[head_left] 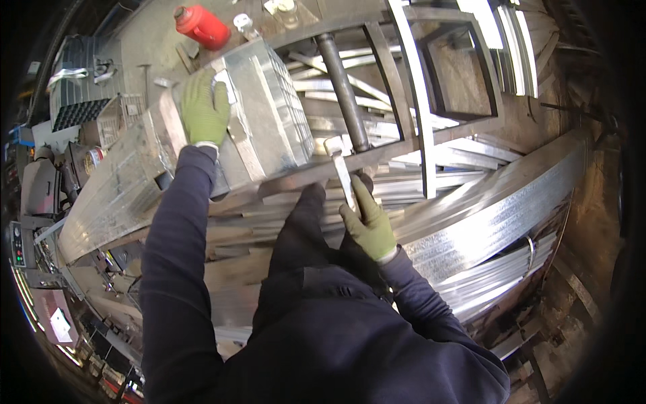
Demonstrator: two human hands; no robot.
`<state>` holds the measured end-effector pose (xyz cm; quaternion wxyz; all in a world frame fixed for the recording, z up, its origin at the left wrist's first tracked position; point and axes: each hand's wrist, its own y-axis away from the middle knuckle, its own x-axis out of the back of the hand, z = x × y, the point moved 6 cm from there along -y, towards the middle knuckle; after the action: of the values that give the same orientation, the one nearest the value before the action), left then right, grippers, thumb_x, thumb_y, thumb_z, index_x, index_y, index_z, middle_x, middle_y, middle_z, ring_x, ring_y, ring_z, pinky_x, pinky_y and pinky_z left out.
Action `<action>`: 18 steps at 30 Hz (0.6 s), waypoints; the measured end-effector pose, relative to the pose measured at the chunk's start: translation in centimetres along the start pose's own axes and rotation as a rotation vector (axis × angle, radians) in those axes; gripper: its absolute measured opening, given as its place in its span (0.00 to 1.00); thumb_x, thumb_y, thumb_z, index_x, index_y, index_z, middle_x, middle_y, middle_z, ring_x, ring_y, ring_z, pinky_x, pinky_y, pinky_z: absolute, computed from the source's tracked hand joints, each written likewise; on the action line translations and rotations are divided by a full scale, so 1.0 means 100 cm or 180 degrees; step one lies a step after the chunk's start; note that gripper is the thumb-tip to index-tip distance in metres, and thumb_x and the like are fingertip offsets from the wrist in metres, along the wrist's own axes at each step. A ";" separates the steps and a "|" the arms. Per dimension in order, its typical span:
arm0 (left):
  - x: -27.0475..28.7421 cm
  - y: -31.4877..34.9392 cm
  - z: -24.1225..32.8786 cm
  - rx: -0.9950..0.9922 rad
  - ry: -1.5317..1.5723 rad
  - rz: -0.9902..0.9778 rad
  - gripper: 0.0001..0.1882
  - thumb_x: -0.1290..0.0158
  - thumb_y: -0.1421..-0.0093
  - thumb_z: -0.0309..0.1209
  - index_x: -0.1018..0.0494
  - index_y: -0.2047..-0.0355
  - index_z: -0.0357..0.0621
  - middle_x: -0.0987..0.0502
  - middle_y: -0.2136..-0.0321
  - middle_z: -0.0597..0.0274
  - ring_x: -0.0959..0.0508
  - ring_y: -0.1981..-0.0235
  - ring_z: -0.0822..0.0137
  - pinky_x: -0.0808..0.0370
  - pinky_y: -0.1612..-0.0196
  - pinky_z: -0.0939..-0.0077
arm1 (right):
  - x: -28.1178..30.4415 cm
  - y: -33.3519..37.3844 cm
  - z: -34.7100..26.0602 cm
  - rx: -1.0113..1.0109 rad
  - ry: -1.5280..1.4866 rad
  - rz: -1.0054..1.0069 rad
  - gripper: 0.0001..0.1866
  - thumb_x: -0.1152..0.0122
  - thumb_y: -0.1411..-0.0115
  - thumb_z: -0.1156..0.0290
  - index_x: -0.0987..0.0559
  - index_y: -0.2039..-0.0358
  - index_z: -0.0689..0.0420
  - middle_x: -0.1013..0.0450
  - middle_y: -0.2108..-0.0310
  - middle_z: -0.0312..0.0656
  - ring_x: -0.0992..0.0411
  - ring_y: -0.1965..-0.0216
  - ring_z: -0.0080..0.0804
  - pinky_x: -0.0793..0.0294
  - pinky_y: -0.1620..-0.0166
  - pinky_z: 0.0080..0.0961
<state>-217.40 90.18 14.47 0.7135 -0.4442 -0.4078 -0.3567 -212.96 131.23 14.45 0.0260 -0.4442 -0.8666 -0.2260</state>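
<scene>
Left hand [204, 111] on galvanized box [262, 121]; right hand [369, 225] grips metal strip [342, 175].

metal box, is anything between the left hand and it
Nothing visible: the gloved left hand lies flat on the top of the galvanized metal box. The right hand grips a short metal strip lower down, apart from it.

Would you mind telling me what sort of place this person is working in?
Most likely a sheet-metal workshop. Galvanized metal strips lie stacked in piles under a steel frame. The gloved left hand rests on a galvanized sheet-metal box, the right hand grips a narrow metal strip, and a red cylinder stands nearby.
</scene>
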 end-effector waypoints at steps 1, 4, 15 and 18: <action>0.005 -0.003 0.001 0.0069 0.0122 -0.0106 0.21 0.46 0.31 0.36 0.24 0.43 0.37 0.22 0.44 0.44 0.26 0.39 0.43 0.35 0.32 0.51 | -0.001 -0.003 -0.015 0.0220 0.0301 -0.0038 0.34 0.36 0.32 0.69 0.35 0.27 0.55 0.20 0.53 0.54 0.19 0.55 0.45 0.22 0.50 0.31; 0.044 0.007 0.002 0.0359 0.0386 -0.0070 0.23 0.44 0.32 0.38 0.25 0.42 0.36 0.23 0.42 0.43 0.28 0.36 0.44 0.36 0.30 0.52 | -0.020 -0.017 -0.066 0.0966 0.0764 -0.0072 0.36 0.36 0.33 0.66 0.35 0.26 0.47 0.21 0.56 0.53 0.21 0.56 0.54 0.21 0.53 0.43; 0.190 0.157 -0.110 0.0904 -0.0537 -0.1178 0.44 0.31 0.46 0.47 0.32 0.32 0.44 0.31 0.33 0.43 0.31 0.33 0.41 0.34 0.32 0.54 | -0.195 -0.108 -0.123 0.1722 0.2832 -0.0533 0.28 0.42 0.36 0.69 0.28 0.34 0.50 0.24 0.54 0.44 0.23 0.58 0.47 0.23 0.59 0.41; 0.190 0.173 -0.141 0.1055 -0.1011 -0.1839 0.44 0.30 0.48 0.47 0.31 0.33 0.45 0.27 0.36 0.42 0.26 0.38 0.41 0.30 0.36 0.53 | -0.187 -0.100 -0.129 0.1892 0.2550 -0.0534 0.26 0.42 0.34 0.67 0.27 0.35 0.51 0.23 0.54 0.45 0.23 0.57 0.49 0.23 0.57 0.43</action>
<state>-190.75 80.44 21.75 0.5734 -0.2390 -0.6744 -0.3991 -211.44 106.66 17.74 0.4635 -0.2249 -0.8481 -0.1236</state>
